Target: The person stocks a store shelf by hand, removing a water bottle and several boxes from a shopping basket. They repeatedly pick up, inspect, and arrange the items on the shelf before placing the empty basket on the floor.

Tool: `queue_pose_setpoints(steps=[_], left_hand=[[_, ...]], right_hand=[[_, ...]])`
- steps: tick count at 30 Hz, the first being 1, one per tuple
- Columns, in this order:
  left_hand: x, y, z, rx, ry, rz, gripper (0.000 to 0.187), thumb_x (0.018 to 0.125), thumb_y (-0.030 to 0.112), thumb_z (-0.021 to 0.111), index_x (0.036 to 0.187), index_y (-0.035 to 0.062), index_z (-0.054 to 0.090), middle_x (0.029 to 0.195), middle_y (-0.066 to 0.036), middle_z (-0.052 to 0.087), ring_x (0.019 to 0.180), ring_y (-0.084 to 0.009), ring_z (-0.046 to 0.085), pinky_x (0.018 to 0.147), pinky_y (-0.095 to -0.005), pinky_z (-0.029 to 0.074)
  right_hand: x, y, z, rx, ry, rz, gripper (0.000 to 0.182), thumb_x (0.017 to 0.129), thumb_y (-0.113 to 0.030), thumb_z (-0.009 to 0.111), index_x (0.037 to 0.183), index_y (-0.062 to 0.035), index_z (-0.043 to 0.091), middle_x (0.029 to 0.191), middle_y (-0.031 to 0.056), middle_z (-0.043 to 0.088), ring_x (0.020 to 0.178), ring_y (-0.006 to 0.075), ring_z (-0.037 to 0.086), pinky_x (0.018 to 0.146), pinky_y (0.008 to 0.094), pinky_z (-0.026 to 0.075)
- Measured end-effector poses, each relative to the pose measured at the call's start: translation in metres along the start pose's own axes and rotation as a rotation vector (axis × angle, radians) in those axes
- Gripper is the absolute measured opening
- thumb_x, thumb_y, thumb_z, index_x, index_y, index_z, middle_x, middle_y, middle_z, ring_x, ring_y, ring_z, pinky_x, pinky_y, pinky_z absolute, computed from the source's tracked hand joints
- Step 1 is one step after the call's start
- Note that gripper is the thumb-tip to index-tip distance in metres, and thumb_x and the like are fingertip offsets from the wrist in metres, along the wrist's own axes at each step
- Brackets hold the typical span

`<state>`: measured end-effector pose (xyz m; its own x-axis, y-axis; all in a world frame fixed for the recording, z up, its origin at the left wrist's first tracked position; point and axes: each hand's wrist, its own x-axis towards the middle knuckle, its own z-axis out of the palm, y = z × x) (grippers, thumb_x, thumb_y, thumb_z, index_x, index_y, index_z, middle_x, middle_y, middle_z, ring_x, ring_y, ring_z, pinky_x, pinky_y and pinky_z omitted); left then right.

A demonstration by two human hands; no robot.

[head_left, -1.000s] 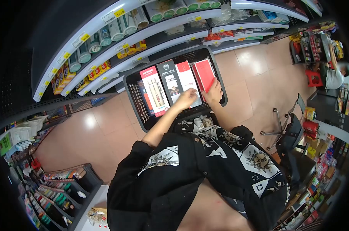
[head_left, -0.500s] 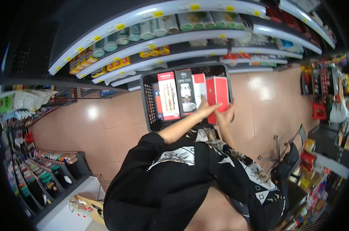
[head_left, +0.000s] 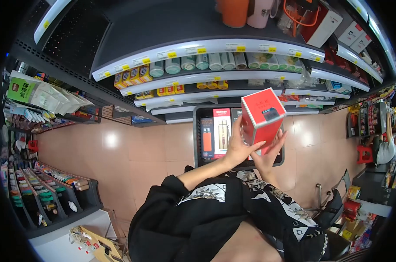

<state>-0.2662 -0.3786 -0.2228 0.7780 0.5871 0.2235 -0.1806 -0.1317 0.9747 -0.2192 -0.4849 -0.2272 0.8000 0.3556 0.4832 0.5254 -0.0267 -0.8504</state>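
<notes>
Left hand [head_left: 239, 147] and right hand [head_left: 268, 160] both hold the red box [head_left: 262, 120], just lifted from my basket [head_left: 196, 136]; I have it above the basket's right side, clear of the dark bottle box [head_left: 206, 139] inside.

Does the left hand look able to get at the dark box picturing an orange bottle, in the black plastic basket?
Probably not yet: the left hand holds the red rectangular cardboard box, though nothing lies over the dark box.
</notes>
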Motion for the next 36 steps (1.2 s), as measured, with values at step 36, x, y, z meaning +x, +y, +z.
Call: queue_pose_setpoints(steps=[36], left_hand=[[0.467, 0.107, -0.226, 0.282, -0.137, 0.545, 0.095, 0.065, 0.020, 0.086, 0.136, -0.0045, 0.027, 0.124, -0.018, 0.049, 0.115, -0.0250, 0.051, 0.097, -0.0336, 0.044]], right_hand=[[0.407, -0.072, 0.295, -0.094, 0.104, -0.255, 0.102, 0.055, -0.020, 0.085, 0.131, 0.0066, 0.022, 0.122, 0.0274, 0.042, 0.117, 0.0404, 0.044, 0.099, 0.0436, 0.038]])
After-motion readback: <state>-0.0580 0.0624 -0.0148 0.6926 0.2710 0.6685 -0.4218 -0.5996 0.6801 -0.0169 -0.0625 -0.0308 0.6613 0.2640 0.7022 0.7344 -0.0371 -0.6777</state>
